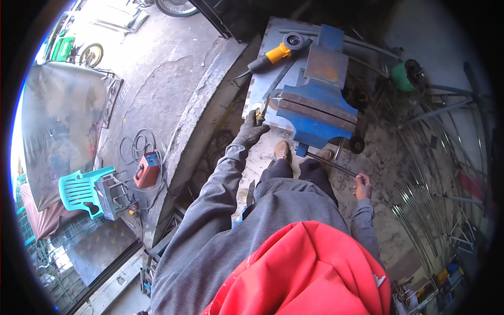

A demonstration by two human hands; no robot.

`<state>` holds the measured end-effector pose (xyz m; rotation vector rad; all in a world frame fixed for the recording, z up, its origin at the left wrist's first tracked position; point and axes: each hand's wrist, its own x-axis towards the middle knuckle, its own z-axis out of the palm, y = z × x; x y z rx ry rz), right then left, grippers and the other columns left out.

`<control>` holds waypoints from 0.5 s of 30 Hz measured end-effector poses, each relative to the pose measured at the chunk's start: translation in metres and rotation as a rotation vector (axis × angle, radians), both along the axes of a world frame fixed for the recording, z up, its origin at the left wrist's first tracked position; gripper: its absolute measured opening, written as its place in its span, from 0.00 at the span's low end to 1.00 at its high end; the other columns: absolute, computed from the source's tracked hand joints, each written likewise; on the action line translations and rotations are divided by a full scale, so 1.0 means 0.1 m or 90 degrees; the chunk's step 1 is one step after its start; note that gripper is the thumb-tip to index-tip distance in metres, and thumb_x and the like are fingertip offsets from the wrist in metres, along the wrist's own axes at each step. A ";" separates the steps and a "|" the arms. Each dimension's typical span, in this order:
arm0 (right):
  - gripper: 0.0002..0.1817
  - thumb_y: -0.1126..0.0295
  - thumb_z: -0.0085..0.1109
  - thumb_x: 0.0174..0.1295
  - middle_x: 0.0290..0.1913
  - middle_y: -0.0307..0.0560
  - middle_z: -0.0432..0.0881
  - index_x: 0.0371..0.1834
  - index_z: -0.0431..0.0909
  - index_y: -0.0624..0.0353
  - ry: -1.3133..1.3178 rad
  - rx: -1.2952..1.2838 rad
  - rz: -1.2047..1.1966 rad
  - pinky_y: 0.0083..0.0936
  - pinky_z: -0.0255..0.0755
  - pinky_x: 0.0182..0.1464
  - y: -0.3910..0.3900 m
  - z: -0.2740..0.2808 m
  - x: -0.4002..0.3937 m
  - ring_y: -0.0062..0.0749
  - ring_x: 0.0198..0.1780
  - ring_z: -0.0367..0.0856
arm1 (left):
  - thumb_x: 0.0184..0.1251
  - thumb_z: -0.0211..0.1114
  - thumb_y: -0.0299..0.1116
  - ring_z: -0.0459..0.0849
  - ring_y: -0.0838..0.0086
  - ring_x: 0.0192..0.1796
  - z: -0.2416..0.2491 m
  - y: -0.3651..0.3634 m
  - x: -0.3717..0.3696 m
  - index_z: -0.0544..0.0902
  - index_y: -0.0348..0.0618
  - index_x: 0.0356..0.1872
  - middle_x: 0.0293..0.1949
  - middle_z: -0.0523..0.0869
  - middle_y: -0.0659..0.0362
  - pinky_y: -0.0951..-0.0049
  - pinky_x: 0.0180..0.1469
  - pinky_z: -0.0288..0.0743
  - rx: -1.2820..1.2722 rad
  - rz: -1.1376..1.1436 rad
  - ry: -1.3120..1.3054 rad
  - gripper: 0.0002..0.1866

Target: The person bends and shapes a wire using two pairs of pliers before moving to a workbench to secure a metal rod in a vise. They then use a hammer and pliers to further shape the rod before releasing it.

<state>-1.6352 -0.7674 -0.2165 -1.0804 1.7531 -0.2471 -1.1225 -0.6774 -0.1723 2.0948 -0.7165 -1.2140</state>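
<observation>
A large blue bench vise [315, 113] sits on the edge of a metal-topped table [270, 39], its jaws closed or nearly so. Below its front, my right hand [362, 187], bare, is closed around the outer end of the vise handle [336, 165]. My left hand [251, 129] wears a dark glove and is at the table edge, left of the jaws. Its fingers are closed on a small piece with a yellow part [259, 113]; its kind I cannot make out. A yellow angle grinder [277, 53] lies on the table behind the vise, beside a flat metal bar [283, 73].
Many metal rods [412, 223] lie on the floor at right, near a green spool [403, 77]. On the left are a concrete ledge [194, 113], a red machine with cables [147, 170] and a turquoise plastic chair [84, 191]. My feet stand under the vise.
</observation>
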 end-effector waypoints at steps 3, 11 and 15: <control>0.20 0.58 0.61 0.70 0.44 0.40 0.83 0.60 0.75 0.53 0.004 0.005 -0.003 0.21 0.71 0.19 0.02 0.05 0.01 0.20 0.27 0.77 | 0.51 0.75 0.42 0.77 0.47 0.65 -0.02 -0.04 -0.08 0.67 0.45 0.67 0.63 0.76 0.42 0.58 0.64 0.72 0.031 0.041 -0.046 0.41; 0.19 0.61 0.62 0.68 0.43 0.41 0.84 0.57 0.76 0.58 -0.017 0.003 -0.028 0.21 0.71 0.19 0.04 0.10 0.04 0.20 0.26 0.76 | 0.54 0.71 0.41 0.78 0.44 0.62 0.42 -0.16 -0.04 0.69 0.48 0.67 0.57 0.79 0.41 0.53 0.62 0.73 0.016 -0.019 -0.203 0.37; 0.19 0.59 0.60 0.70 0.43 0.39 0.84 0.60 0.75 0.54 -0.017 -0.001 -0.014 0.21 0.72 0.18 0.02 0.02 0.00 0.20 0.26 0.78 | 0.59 0.67 0.41 0.80 0.47 0.58 0.92 -0.18 -0.08 0.77 0.50 0.60 0.53 0.80 0.44 0.53 0.59 0.75 0.041 -0.038 -0.349 0.26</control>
